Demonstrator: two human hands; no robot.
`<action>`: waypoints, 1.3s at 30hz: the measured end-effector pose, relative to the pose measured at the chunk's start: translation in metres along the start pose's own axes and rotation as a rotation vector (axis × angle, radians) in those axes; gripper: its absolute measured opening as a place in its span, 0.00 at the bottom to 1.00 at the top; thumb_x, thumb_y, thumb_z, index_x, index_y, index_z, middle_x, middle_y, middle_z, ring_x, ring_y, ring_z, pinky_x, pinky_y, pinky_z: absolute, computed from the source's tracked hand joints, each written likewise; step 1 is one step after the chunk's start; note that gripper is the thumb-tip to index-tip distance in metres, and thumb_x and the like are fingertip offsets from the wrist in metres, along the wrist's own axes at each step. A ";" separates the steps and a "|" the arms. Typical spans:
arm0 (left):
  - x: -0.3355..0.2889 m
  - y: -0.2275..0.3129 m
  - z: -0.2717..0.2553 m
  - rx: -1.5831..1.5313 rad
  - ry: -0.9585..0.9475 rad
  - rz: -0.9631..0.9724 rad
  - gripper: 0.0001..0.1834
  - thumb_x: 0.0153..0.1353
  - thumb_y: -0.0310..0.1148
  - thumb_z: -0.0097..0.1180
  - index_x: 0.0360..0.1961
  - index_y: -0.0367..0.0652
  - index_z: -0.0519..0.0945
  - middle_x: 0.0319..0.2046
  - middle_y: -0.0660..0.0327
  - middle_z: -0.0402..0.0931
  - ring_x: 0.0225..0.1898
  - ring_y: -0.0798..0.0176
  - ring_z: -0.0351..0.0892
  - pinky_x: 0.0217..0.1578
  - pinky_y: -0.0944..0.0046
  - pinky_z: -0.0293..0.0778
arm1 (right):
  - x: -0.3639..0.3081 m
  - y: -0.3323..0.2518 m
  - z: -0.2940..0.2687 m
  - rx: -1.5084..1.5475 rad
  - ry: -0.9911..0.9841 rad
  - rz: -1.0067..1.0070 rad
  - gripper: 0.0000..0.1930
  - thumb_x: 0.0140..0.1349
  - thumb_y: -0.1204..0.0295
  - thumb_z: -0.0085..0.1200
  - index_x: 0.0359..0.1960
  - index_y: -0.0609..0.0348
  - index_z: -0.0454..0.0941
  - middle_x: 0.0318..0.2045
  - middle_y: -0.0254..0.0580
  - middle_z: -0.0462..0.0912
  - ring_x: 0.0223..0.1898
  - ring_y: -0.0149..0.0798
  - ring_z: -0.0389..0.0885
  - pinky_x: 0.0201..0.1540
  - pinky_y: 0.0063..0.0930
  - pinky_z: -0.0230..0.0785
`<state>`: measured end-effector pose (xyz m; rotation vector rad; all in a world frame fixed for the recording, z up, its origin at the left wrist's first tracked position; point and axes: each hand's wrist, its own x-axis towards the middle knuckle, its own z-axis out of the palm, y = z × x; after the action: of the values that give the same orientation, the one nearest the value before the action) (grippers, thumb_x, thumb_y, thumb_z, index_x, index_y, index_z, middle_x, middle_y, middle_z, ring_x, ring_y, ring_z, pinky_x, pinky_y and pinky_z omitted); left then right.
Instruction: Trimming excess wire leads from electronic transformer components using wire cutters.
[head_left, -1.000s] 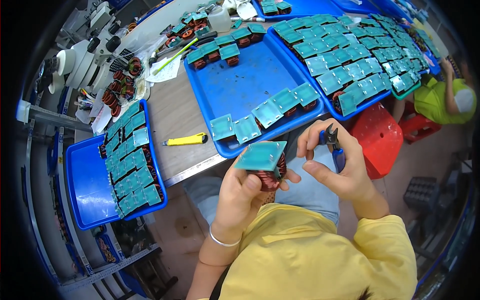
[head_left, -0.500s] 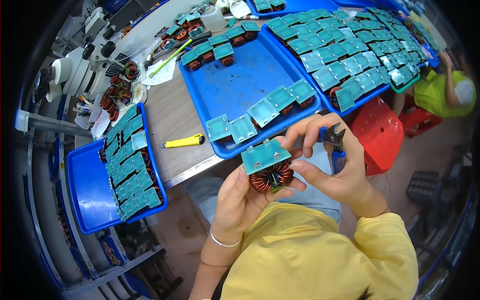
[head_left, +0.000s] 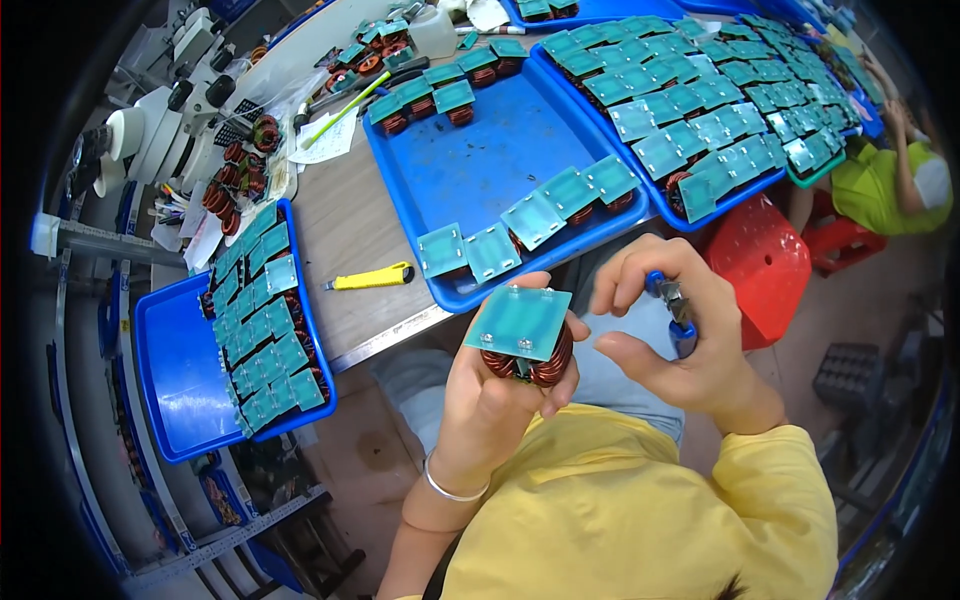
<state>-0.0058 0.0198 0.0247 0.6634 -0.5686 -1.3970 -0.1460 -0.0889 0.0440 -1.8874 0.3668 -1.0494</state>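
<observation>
My left hand (head_left: 482, 412) holds a toroidal coil (head_left: 548, 368) wound with copper wire. A square green circuit board (head_left: 519, 320) tops it, with small solder points along two edges. The fingers wrap the coil from below and behind, and the board's upper face is tilted toward me. To its right, my right hand (head_left: 728, 365) keeps blue-handled side cutters (head_left: 676, 306) tucked in its palm. Its thumb and forefinger are curved apart with a gap between them, and they do not touch the coil. Part of the cutters is hidden by the fingers.
A blue tray (head_left: 490, 140) ahead holds two groups of board-topped coils. Fuller trays (head_left: 655, 215) stand to its right, and another tray (head_left: 175, 370) sits at left. A yellow utility knife (head_left: 370, 278) lies near the table edge. Red stools (head_left: 765, 265) and another person (head_left: 890, 190) are at right.
My right hand has come off the coil and moved slightly right. My left hand has turned the coil so that the board's face shows more fully, with less winding visible.
</observation>
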 end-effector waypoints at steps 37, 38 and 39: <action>-0.003 0.003 0.019 0.921 -0.024 0.411 0.40 0.40 0.23 0.69 0.55 0.39 0.61 0.53 0.58 0.62 0.46 0.68 0.70 0.42 0.71 0.74 | -0.006 -0.029 -0.045 -0.757 -0.503 -0.273 0.26 0.46 0.50 0.56 0.28 0.65 0.69 0.21 0.42 0.61 0.21 0.43 0.62 0.24 0.32 0.55; -0.003 0.002 0.021 0.908 -0.005 0.393 0.39 0.40 0.23 0.69 0.55 0.39 0.61 0.53 0.58 0.62 0.46 0.68 0.70 0.41 0.71 0.74 | -0.008 -0.027 -0.045 -0.742 -0.505 -0.267 0.25 0.47 0.50 0.55 0.28 0.65 0.69 0.21 0.42 0.62 0.21 0.43 0.62 0.24 0.32 0.56; -0.003 0.002 0.023 0.895 0.015 0.375 0.39 0.40 0.24 0.69 0.54 0.39 0.61 0.52 0.59 0.63 0.45 0.68 0.71 0.41 0.71 0.73 | -0.010 -0.025 -0.045 -0.727 -0.506 -0.261 0.25 0.47 0.50 0.55 0.28 0.65 0.69 0.21 0.42 0.63 0.21 0.43 0.63 0.24 0.32 0.57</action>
<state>-0.0211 0.0212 0.0418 1.1938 -1.2582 -0.7380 -0.1915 -0.0957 0.0696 -2.8258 0.2170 -0.5823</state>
